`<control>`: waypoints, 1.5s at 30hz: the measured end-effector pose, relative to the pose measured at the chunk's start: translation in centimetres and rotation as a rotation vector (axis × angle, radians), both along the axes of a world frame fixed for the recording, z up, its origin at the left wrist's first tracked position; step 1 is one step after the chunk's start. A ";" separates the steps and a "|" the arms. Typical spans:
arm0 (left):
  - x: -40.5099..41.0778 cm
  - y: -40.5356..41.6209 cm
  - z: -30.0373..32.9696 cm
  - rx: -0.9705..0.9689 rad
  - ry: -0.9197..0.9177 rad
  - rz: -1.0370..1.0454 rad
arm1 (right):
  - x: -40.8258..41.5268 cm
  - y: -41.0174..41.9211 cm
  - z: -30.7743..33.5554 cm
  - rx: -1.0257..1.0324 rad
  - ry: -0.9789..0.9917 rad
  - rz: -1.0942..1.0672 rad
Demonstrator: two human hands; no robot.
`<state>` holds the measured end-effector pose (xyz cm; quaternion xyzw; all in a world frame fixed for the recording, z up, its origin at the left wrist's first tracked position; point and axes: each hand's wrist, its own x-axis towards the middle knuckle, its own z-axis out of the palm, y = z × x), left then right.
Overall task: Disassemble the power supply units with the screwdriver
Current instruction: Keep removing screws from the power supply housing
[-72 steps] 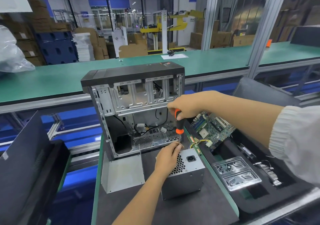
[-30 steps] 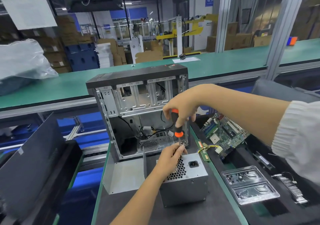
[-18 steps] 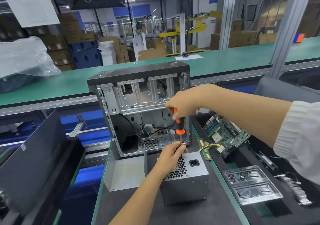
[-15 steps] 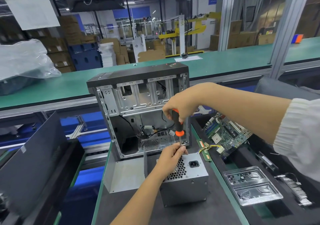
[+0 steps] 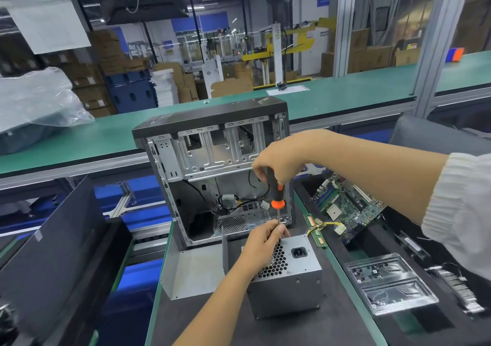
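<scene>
Gripping the black and orange handle of a screwdriver (image 5: pixel 275 191), the person's right hand (image 5: pixel 281 163) holds the tool upright, its fingers curled round the top of the handle. The thin metal shaft points straight down to the upper rear edge of a grey power supply unit (image 5: pixel 288 279). The left hand (image 5: pixel 261 242) rests on top of that unit, fingers pinched together around the lower end of the shaft, just where it meets the metal; the tip itself is hidden behind them.

The power supply unit stands on a dark mat on the counter (image 5: pixel 353 290), near its front edge. The face turned up shows a honeycomb vent and a black power socket (image 5: pixel 299 252). Just behind the unit stands an open computer case (image 5: pixel 210 165), black on top, with bare silver framing inside and loose black cables lying at its floor. A flat grey metal panel (image 5: pixel 192 274) leans just to the left of the unit, against the foot of the case.

To the right, in a dark tray, a green motherboard (image 5: pixel 348 207) lies tilted, with a bundle of yellow wires (image 5: pixel 322 226) beside it. Nearer the viewer lies a clear plastic blister tray (image 5: pixel 390 283). A white ribbed sleeve (image 5: pixel 462 210) covers the right forearm. Beyond the case runs a long green conveyor belt (image 5: pixel 79 138).
</scene>
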<state>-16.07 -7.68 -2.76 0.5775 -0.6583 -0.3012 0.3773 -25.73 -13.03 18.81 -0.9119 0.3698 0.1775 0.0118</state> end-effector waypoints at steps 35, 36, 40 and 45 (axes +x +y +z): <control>0.3 -0.2 -0.4 -0.019 0.000 -0.033 | 0.2 0.6 -0.1 -0.053 -0.029 0.040; 0.3 -0.2 -0.4 -0.019 0.002 -0.030 | 0.2 0.7 -0.4 -0.126 -0.018 0.014; 0.2 -0.2 -0.3 -0.018 -0.004 -0.029 | 0.5 0.6 -1.5 -0.302 -0.046 -0.039; 0.2 0.0 -0.1 -0.023 -0.009 -0.037 | 0.2 0.0 -0.3 0.032 -0.049 -0.001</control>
